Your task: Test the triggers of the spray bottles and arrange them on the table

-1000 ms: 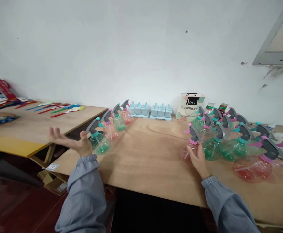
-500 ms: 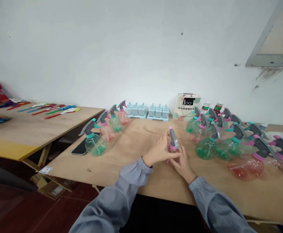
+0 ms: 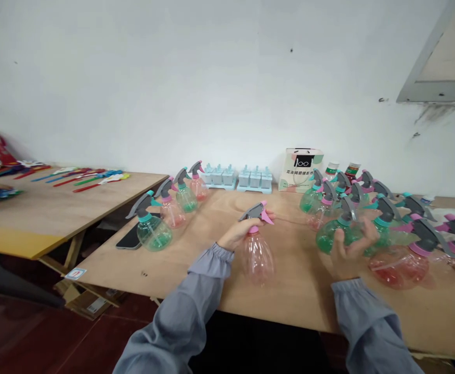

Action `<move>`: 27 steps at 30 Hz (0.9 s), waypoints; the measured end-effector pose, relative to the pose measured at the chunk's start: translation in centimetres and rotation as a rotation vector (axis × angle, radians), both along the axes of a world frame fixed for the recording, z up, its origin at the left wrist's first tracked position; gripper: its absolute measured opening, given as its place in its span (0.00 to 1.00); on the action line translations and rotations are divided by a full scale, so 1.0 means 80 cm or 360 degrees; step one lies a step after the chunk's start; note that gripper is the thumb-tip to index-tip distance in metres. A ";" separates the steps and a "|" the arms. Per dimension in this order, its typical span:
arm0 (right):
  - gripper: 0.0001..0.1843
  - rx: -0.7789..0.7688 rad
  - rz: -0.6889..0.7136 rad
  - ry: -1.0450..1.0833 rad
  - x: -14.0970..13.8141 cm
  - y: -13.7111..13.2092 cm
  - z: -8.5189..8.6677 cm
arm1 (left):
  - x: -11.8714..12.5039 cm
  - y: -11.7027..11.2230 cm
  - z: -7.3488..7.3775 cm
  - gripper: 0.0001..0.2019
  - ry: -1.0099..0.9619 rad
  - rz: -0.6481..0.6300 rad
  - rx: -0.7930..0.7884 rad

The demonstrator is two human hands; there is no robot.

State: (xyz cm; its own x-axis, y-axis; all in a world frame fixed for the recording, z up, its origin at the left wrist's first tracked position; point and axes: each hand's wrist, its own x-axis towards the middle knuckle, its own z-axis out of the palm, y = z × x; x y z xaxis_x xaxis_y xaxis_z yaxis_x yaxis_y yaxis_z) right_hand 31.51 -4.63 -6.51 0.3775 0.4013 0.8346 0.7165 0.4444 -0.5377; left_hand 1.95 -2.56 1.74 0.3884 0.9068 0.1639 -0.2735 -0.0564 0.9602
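My left hand (image 3: 237, 232) is closed round the neck of a pink spray bottle (image 3: 259, 259) with a grey and pink trigger head, its clear body hanging tilted over the table. Further right, my right hand (image 3: 352, 252) is open, thumb and fingers apart, in front of a green spray bottle (image 3: 330, 234) with a turquoise collar. Whether its fingertips touch that bottle I cannot tell. Beside it on the right lies a large pink spray bottle (image 3: 399, 265), and several other green and pink ones crowd behind.
Along the table's left side stand several spray bottles, the nearest a green one (image 3: 155, 234) beside a black phone (image 3: 129, 238). Pale blue popsicle molds (image 3: 255, 181) and a paper bag (image 3: 300, 174) are by the wall. Another table (image 3: 55, 208) at left carries colourful flat items.
My right hand has let go of the pink spray bottle and moved right to the group of bottles. The bottle, held in my left hand, has shifted left and turned its trigger to the right.
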 end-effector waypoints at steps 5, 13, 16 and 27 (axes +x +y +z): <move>0.45 -0.0022 -0.0194 -0.0032 0.047 0.028 -0.004 | -0.019 -0.002 0.011 0.18 0.0046 -0.0179 -0.0144; 0.50 -0.0320 -0.0054 -0.0016 0.053 0.055 -0.027 | -0.015 0.005 0.000 0.14 0.0077 -0.0142 -0.0011; 0.50 -0.0324 -0.0060 0.0013 0.050 0.053 -0.025 | -0.016 0.005 -0.001 0.17 0.0033 -0.0220 0.0036; 0.38 -0.0388 0.0162 0.0101 0.020 0.040 -0.024 | -0.023 0.007 0.012 0.17 0.0076 0.0066 -0.0191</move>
State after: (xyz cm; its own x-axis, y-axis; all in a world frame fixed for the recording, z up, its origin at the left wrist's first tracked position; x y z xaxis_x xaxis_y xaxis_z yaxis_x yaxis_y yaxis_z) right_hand 33.11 -1.42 -8.46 0.3731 0.6260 0.6847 0.6361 0.3646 -0.6800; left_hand 0.08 -1.97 2.66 0.3552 0.9341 0.0357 -0.2274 0.0493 0.9725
